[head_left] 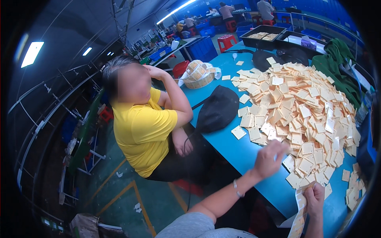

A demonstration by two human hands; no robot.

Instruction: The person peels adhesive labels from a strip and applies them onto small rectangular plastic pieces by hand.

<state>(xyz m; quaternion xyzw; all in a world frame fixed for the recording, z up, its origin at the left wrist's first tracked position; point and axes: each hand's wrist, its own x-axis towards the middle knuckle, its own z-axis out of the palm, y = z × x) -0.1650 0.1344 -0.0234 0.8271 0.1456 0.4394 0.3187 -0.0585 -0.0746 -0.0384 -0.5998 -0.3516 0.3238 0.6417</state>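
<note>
A big heap of cream-coloured, roughly square plastic plates (pixel 307 107) covers much of the blue-green tabletop. Over the heap's near left edge is my left hand (pixel 272 159), its fingers smeared by motion; whether anything is in them I cannot make out. My right hand (pixel 315 198) is closed on a long strip of labels (pixel 298 214), which hangs down past the table's near edge. Several plates lie just beyond that hand, and some loose ones sit apart from the heap at its left side.
A person in a yellow shirt (pixel 145 127) sits at the table's left side. A black cloth-like item (pixel 219 109) and label rolls (pixel 198 77) lie on that side. Black trays (pixel 262 36) and a green cloth (pixel 337 63) are farther back. More plates (pixel 355 186) lie at the right.
</note>
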